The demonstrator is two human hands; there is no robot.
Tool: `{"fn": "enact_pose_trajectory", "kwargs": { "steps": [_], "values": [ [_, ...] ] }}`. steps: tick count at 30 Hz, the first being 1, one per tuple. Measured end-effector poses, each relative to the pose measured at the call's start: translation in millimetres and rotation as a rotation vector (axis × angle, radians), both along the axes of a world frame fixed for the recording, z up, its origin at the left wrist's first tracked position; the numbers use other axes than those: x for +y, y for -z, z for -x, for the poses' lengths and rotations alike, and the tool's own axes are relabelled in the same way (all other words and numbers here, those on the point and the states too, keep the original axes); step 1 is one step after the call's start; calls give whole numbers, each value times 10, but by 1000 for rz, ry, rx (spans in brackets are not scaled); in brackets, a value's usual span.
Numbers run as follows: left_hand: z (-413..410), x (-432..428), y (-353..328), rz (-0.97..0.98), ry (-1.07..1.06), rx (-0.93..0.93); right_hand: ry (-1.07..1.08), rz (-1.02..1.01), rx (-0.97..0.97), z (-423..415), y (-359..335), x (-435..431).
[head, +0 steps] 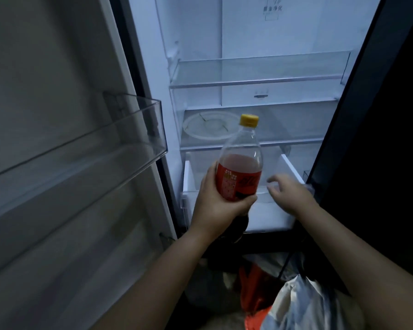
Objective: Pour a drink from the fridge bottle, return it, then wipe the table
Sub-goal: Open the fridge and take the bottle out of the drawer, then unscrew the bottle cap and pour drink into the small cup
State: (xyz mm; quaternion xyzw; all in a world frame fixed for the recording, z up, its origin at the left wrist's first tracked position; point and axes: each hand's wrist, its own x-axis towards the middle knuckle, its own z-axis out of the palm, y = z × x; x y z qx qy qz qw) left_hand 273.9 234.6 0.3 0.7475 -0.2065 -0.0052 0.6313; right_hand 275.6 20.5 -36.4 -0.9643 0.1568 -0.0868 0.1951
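Nearest, on the floor at right, lie plastic bags (296,303), red and pale. Above them the left hand (212,206) grips the bottle (242,167) round its red label, fingers wrapped and thumb across the front. The bottle stands nearly upright, its yellow cap (249,120) leaning slightly right and away, liquid reaching just above the label. The right hand (289,194) hangs just right of it, holding nothing, fingers loosely curled and apart. Beyond and below both hands the white drawer (292,167) stands pulled out. Judgement: either hand can reach it; whether the bottle is leaving or returning cannot be told. Farther back, a round container (208,126) sits on a glass shelf.
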Motion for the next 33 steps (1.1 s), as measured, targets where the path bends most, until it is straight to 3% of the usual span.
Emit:
{"fn": "enact_pose_trajectory", "kwargs": {
  "steps": [4, 9, 16, 26, 33],
  "values": [
    [190, 179, -46, 58, 29, 82, -128, -405, -381, 289, -472, 303],
    [371, 400, -111, 87, 15, 144, -440, -544, -576, 633, -1113, 729],
    [682, 614, -183, 55, -88, 149, -741, -279, -629, 694, -1325, 1048],
    [1446, 703, -157, -64, -437, 70, -958, -331, -601, 1053, -1265, 1246],
    [2191, 1100, -72, -42, -674, 48, -1178, -455, -536, 1368, -1223, 1729]
  ]
}}
